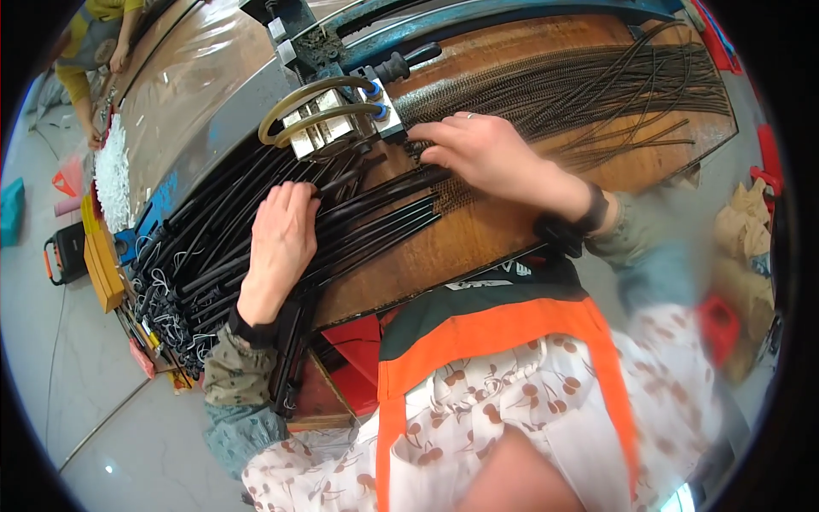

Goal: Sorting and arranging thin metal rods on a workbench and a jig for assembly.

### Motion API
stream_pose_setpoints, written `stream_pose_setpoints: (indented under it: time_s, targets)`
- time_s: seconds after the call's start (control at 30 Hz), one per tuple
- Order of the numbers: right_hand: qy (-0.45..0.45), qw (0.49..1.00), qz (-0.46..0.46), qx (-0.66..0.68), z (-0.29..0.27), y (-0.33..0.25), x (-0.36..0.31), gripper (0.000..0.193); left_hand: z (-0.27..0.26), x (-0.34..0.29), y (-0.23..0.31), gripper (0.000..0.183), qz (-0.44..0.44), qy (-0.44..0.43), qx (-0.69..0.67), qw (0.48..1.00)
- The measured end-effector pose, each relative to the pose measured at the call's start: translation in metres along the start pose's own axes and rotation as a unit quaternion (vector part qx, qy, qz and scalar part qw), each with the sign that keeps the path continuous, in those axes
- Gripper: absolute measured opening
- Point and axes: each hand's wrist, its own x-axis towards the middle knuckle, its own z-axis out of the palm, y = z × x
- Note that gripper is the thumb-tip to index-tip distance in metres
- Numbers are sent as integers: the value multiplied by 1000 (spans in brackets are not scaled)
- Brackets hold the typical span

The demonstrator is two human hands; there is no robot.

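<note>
My left hand (285,235) is closed over a black rod (345,177) at the left of the bench, its fingers bent down among other black rods. My right hand (493,155) is pinched beside the clamp head, with thumb and forefinger close together; what lies between them is too small to tell. Between the hands stands a small air-driven clamp (328,126), a pale metal block with two looped hoses (311,85). Several black rods (388,192) run across below it. Thin dark coiled springs (580,81) lie in a long bundle to the right.
Looped cord ends (162,299) hang off the bench's left edge. A blue machine frame (512,19) crosses the far side. At the far left, a co-worker's arm (84,98) reaches toward a heap of white pieces (113,179). A red bin (354,346) stands under the wooden bench top (375,282).
</note>
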Motion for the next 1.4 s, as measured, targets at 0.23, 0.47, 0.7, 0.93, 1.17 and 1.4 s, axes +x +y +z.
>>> stream_pose_setpoints:
  time_s: [0.23, 0.47, 0.7, 0.93, 1.17, 1.4]
  targets:
    - [38, 999, -14, 30, 1, -4, -5, 21, -7, 1, 27, 18, 10, 23, -35, 999]
    - [75, 995, -61, 1, 1, -4, -11, 28, -6, 5, 35, 20, 22, 30, -45, 998]
    - [108, 968, -193, -118, -4, 8, -14, 44, -4, 11, 40, 21, 38, 16, -83, 996]
    - [98, 973, -160, -137, -2, 4, -22, 48, 1, 15, 41, 22, 41, 18, -89, 995]
    - [12, 957, -252, -143, -24, 4, -8, 42, 0, 14, 41, 20, 17, -36, -117, 992]
    - [-29, 970, -207, -127, -5, -13, -12, 54, 6, 18, 45, 16, 26, -51, -130, 990]
